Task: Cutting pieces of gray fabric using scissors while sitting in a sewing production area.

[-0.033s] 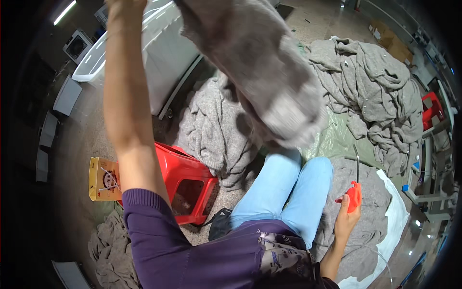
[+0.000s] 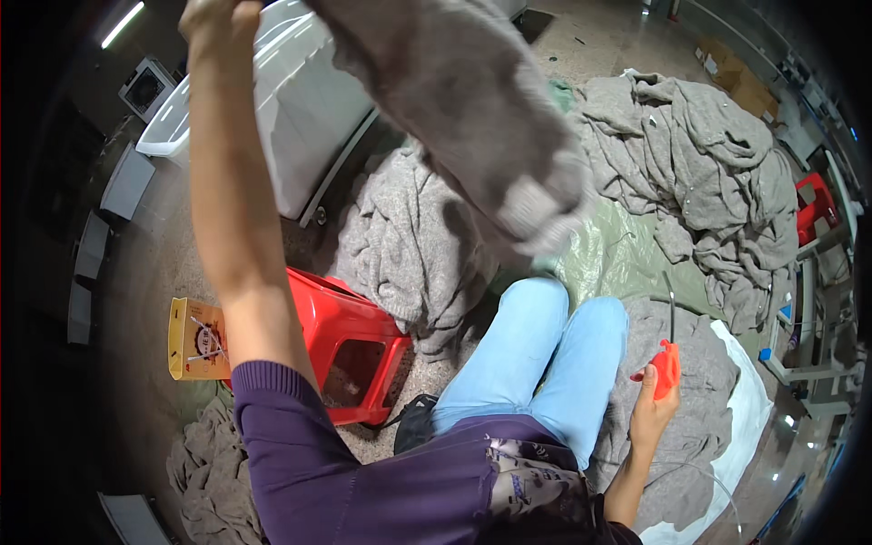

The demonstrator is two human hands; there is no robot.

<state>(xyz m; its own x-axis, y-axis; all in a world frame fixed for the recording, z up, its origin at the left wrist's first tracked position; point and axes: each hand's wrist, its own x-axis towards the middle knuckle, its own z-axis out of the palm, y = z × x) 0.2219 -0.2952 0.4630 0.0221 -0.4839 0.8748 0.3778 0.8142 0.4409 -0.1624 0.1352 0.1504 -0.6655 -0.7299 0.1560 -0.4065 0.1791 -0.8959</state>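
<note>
Nothing has shifted visibly since the earlier frame: your left arm stays raised and your right hand stays low beside your knee.

**State of the hands**
- Your left hand (image 2: 213,18) is closed on the upper edge of a grey knit garment (image 2: 472,118), which hangs in the air in front of you, above your knees. The fingers are cut off by the picture's edge, so the exact grip cannot be told.
- Your right hand (image 2: 649,413) is wrapped around a red-handled tool (image 2: 668,368) with a thin dark stem pointing up, held just beside your right knee, over grey cloth lying on the floor.

**Surroundings**
- A heap of grey garments (image 2: 708,145) lies on a green sheet (image 2: 618,254) to the front right, and a second heap (image 2: 409,245) lies near a white tub (image 2: 300,109).
- A red plastic stool (image 2: 354,336) stands at your left, with a yellow carton (image 2: 195,336) beyond it.

**Handling advice**
1. Hold the garment high enough that its lower hem clears both heaps; a dragging hem is likely to snag.
2. Let the knit hang straight before you bring the tool near, so that folds do not hide its surface.
3. Keep the tool's stem pointed away from your legs and your raised forearm.
4. Grip the edge with the whole hand, because loose knit probably stretches under a pinch.
</note>
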